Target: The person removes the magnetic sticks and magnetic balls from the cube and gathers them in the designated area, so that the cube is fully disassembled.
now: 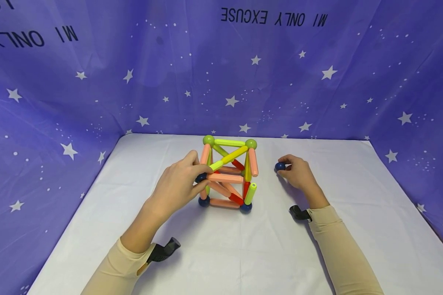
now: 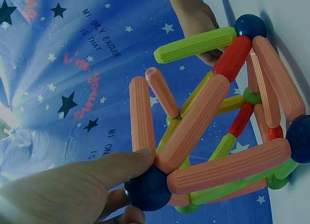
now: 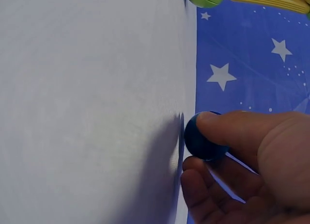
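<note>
The left hand [image 1: 179, 184] pinches a round dark-blue ball [image 2: 147, 189] at the near upper corner of a box-shaped frame of ribbed coral, green, yellow and red rods [image 1: 226, 178], standing there between both hands; the right hand [image 1: 299, 174] pinches a separate dark-blue ball [image 1: 279, 166].

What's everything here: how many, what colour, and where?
White cloth-covered table: one, white, central
Purple-blue fabric backdrop: one or more, purple-blue, around the table
Printed stars and lettering: many, mostly white and black, on the backdrop
Framework of ribbed rods: one, pink, lime, yellow and red, on the table
Shiny dark blue balls: four, three in the framework, one apart
Shiny green balls: four, in the framework
Beige fabric sleeves: two, near side
Black wrist devices: two, by the sleeves
Left hand: one, gripping a framework ball
Right hand: one, pinching the separate ball
</note>
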A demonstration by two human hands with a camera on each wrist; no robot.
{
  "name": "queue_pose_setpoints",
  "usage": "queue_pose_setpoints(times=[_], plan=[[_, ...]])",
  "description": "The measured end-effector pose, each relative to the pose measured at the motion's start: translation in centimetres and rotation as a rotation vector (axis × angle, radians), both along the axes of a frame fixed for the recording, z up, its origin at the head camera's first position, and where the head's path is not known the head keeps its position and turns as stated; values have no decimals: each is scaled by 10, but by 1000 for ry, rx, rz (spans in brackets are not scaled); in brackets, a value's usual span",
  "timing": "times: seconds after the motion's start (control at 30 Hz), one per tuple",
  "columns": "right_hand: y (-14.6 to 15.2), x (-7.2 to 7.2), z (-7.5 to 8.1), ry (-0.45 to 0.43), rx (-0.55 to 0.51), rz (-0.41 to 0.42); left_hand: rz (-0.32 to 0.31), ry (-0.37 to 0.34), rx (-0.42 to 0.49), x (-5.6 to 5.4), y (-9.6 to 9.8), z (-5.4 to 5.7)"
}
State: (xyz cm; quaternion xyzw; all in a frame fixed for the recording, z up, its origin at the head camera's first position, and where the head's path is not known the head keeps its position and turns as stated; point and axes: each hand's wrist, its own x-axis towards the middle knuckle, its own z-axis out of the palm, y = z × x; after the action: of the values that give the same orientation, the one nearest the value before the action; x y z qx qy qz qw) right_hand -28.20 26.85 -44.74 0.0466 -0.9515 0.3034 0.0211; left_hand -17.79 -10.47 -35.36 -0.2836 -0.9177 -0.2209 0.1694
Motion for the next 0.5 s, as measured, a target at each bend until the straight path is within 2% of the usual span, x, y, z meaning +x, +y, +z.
queue_pose_setpoints(times=[0.5], plan=[[-2,2,1,-46,9,9,6,-1,-5,0,0,0]])
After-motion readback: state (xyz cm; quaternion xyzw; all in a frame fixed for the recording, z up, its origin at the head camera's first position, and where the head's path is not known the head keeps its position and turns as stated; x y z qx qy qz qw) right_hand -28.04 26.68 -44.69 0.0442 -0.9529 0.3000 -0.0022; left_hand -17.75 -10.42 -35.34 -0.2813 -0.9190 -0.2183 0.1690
